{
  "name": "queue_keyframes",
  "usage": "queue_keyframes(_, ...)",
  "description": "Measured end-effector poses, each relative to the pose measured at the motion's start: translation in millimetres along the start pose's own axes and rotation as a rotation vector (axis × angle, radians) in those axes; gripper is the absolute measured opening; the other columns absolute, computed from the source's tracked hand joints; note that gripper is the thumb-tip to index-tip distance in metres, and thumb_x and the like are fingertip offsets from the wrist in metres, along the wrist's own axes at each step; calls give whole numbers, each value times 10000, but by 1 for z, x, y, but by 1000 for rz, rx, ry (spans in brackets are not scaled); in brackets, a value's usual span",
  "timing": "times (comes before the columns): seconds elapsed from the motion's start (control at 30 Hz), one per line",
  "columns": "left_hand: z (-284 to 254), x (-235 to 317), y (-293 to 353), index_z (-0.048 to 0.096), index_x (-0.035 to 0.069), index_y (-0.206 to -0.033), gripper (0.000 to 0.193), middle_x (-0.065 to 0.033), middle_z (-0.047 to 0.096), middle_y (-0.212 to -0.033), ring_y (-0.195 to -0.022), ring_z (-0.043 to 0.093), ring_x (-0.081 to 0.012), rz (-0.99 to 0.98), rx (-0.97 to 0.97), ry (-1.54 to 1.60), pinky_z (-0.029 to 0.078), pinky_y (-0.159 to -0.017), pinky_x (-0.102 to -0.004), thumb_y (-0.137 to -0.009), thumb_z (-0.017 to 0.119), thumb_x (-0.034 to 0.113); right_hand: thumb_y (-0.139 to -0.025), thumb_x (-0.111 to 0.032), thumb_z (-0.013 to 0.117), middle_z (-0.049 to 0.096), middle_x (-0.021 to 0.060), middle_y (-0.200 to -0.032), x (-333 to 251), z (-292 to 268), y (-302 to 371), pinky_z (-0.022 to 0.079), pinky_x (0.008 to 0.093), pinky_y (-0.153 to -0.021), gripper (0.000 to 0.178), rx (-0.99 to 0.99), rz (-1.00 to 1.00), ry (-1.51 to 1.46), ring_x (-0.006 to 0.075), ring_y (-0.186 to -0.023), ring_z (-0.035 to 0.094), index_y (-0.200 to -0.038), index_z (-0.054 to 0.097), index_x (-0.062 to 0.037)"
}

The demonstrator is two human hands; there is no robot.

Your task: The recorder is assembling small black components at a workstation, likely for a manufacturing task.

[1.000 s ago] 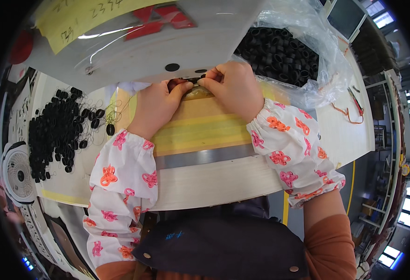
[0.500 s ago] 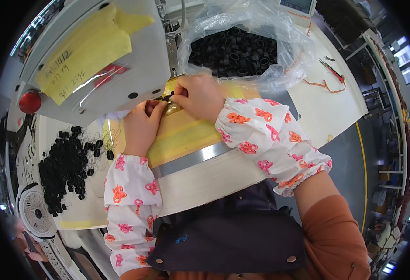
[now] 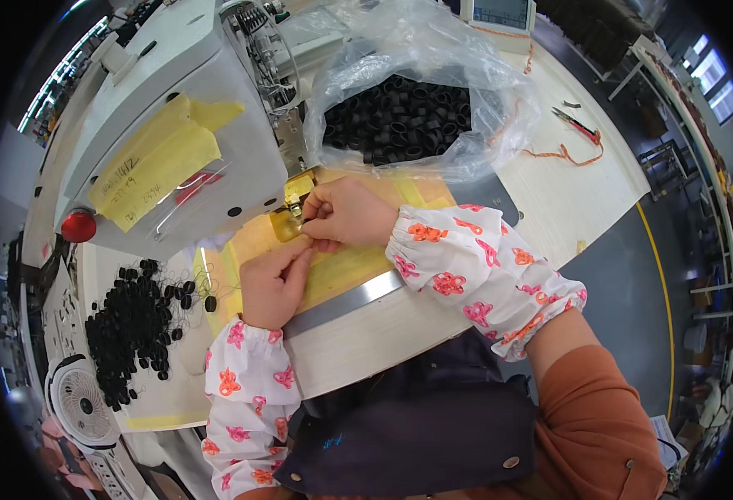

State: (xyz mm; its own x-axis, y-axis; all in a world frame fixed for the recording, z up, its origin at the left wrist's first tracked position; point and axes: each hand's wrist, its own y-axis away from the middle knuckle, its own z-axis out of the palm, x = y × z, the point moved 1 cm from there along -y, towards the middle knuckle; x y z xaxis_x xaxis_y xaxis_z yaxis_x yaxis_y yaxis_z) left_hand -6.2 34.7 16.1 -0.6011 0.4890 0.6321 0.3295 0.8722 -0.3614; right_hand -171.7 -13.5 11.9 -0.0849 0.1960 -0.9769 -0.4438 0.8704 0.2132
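Just in front of the white sewing machine's (image 3: 216,75) needle area, my hands are close together. My right hand (image 3: 351,215) is closed in a pinch beside the yellow metal work plate (image 3: 286,227); what it grips, if anything, is hidden by the fingers. Slightly nearer and to the left, my left hand (image 3: 273,287) has thumb and forefinger pressed together, their tips by the right fingers. What lies between them is too small to name. Behind the right hand, a clear plastic bag (image 3: 500,117) stands open, full of small black fabric rings (image 3: 400,117).
On the table's left lies a heap of black rings (image 3: 137,325) with loose threads. A white fan (image 3: 85,400) stands beyond it. At the right are red-handled snips (image 3: 579,125) and an orange cord (image 3: 562,156). A red button (image 3: 78,225) juts from the machine.
Both hands have drawn back from the needle area toward me. The black piece seen between the fingers before is now hidden. The whole view has also shifted a little.
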Motion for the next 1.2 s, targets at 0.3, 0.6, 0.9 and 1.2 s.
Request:
queue_keyframes(0.3, -1, -16, -18, 636, -14, -781, 243, -57, 555, -611, -560, 488, -107, -60, -54, 355, 387, -540, -239, -854, 529, 192, -739, -56, 588, 573, 50, -695, -12, 24, 26, 453, 239, -540, 112, -454, -252, 299, 110, -579, 553, -820, 548, 11)
queue_keyframes(0.6, -2, -21, -20, 632, 42, -932, 191, 7, 389, -497, -468, 350, -55, -294, -45, 283, 304, -461, -223, -745, 622, 85, -832, -74, 561, 583, 54, -696, -10, -7, -7, 445, 200, -473, 171, -141, -94, 157, 93, -556, 560, -937, 455, 8)
queue_keyframes(0.9, 2, -23, -23, 649, 54, -852, 159, -39, 480, -483, -421, 424, -114, -266, 71, 61, 330, -434, -264, -728, 635, 153, -770, -65, 618, 587, 65, -681, 9, 2, -8, 448, 240, -503, 137, 221, -491, 491, 126, -554, 564, -845, 538, 18)
queue_keyframes(1.2, 8, -25, -24, 664, 80, -838, 280, -84, 605, -607, -531, 577, -212, -470, 9, -72, 424, -500, -307, -747, 585, 333, -719, -45, 633, 613, 141, -682, 13, 6, -11, 462, 282, -540, 102, 374, -590, 591, 209, -579, 595, -778, 590, 27)
